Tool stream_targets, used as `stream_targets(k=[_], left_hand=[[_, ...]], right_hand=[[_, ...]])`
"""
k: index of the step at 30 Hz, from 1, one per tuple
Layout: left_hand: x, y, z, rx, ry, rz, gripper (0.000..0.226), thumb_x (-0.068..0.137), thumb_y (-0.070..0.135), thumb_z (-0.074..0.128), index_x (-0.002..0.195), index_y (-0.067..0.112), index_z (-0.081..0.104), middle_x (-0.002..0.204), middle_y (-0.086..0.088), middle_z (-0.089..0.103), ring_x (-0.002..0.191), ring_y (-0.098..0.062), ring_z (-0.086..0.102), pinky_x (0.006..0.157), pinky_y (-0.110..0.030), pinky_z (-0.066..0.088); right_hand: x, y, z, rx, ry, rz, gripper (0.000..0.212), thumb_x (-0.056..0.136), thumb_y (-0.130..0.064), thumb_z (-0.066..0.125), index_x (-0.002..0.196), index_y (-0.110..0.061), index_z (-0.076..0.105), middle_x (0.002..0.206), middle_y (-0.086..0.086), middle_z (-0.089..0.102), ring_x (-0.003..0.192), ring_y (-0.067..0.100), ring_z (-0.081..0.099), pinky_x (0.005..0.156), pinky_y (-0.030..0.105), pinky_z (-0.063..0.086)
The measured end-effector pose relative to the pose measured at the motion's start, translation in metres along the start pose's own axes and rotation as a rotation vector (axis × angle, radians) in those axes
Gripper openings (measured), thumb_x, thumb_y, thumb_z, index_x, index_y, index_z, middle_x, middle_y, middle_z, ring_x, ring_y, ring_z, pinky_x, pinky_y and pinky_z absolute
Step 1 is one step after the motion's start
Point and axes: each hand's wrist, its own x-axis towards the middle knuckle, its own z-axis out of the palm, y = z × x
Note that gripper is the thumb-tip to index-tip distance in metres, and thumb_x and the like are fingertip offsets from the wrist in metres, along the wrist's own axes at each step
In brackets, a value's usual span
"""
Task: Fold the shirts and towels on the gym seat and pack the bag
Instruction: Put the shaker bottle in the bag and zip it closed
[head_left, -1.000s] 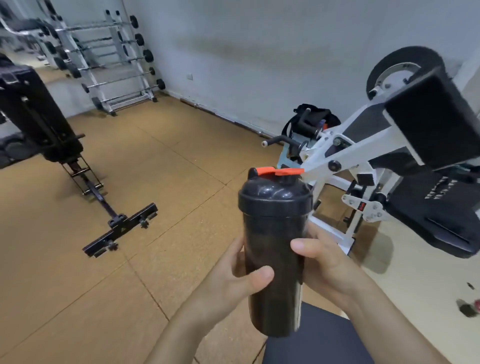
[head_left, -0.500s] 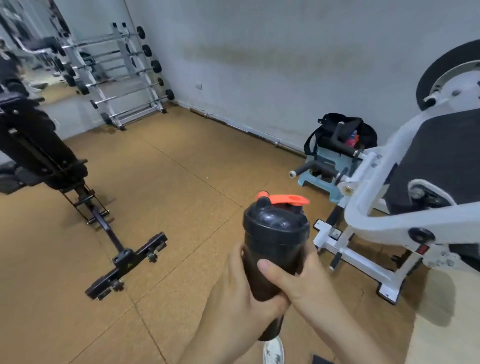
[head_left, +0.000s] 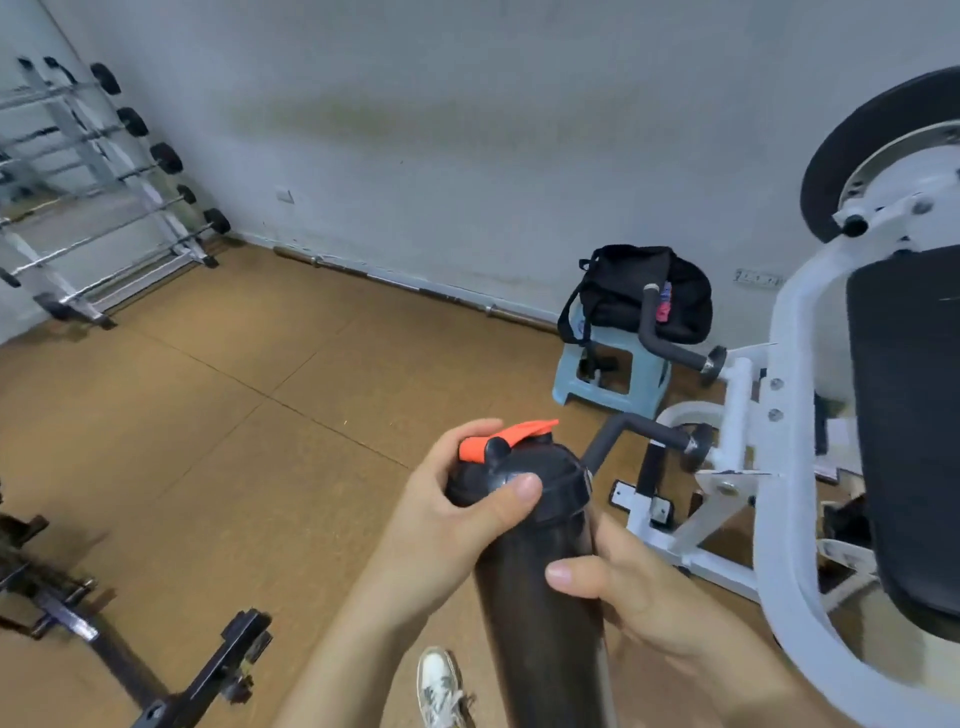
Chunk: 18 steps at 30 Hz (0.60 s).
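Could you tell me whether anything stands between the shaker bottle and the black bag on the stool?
Yes. Two handles of the white machine jut into the line from the shaker bottle to the black bag: the lower handle just beyond the lid, the upper handle across the bag's front.
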Motion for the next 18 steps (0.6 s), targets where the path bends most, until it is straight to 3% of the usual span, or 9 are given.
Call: stream_targets(k=[3,5,9,12,16,18], left_hand=[[0.074,-0.006,-0.029,-0.027,0.022,0.044,0.055,0.059,0.044,0.078,0.107,0.018,0.067,0.098,-0.001,0.074,0.091,-0.015,0.07,0.071,-0.02,0.053],[0.127,-0.009,-0.054,-0.057,0.066,0.048,0.049,0.061,0.044,0.079,0.102,0.017,0.069,0.093,0.0,0.074,0.087,-0.014,0.07,0.068,-0.02,0.052],[0.231,-0.002,-0.108,-0.057,0.165,0.024,0.052,0.064,0.054,0.08,0.103,0.024,0.061,0.093,0.007,0.071,0.083,-0.004,0.068,0.065,-0.021,0.052],[0.295,0.011,-0.133,0.122,0.181,0.075,0.055,0.062,0.064,0.071,0.108,0.042,0.051,0.098,0.021,0.063,0.087,0.005,0.063,0.076,-0.029,0.055],[0.369,0.029,-0.145,0.36,0.076,0.235,0.052,0.064,0.071,0.061,0.111,0.057,0.045,0.109,0.021,0.058,0.099,0.004,0.058,0.083,-0.03,0.054],[0.408,0.034,-0.139,0.422,0.002,0.288,0.05,0.067,0.069,0.061,0.112,0.056,0.045,0.112,0.02,0.055,0.1,0.008,0.054,0.083,-0.024,0.051]], right_hand=[[0.063,-0.009,-0.01,0.154,0.091,0.007,0.075,0.062,-0.052,0.085,0.128,-0.038,0.054,0.129,0.002,0.064,0.122,0.024,0.059,0.106,0.049,0.042],[0.109,-0.023,-0.012,0.132,0.173,-0.01,0.079,0.06,-0.056,0.085,0.13,-0.045,0.049,0.129,-0.003,0.064,0.119,0.019,0.06,0.101,0.043,0.047],[0.205,-0.066,-0.009,-0.254,0.367,-0.088,0.082,0.064,-0.062,0.077,0.13,-0.063,0.029,0.128,-0.027,0.055,0.118,-0.001,0.055,0.1,0.033,0.048],[0.263,-0.097,-0.012,-0.463,0.458,-0.081,0.077,0.057,-0.064,0.074,0.11,-0.08,0.02,0.122,-0.037,0.047,0.116,-0.005,0.051,0.098,0.028,0.046],[0.325,-0.119,-0.041,-0.465,0.591,-0.163,0.102,0.06,-0.058,0.077,0.136,-0.065,0.009,0.142,-0.032,0.038,0.132,-0.002,0.04,0.109,0.037,0.041],[0.353,-0.131,-0.066,-0.475,0.618,-0.202,0.106,0.062,-0.053,0.08,0.134,-0.07,0.004,0.141,-0.036,0.037,0.132,-0.006,0.039,0.108,0.029,0.041]])
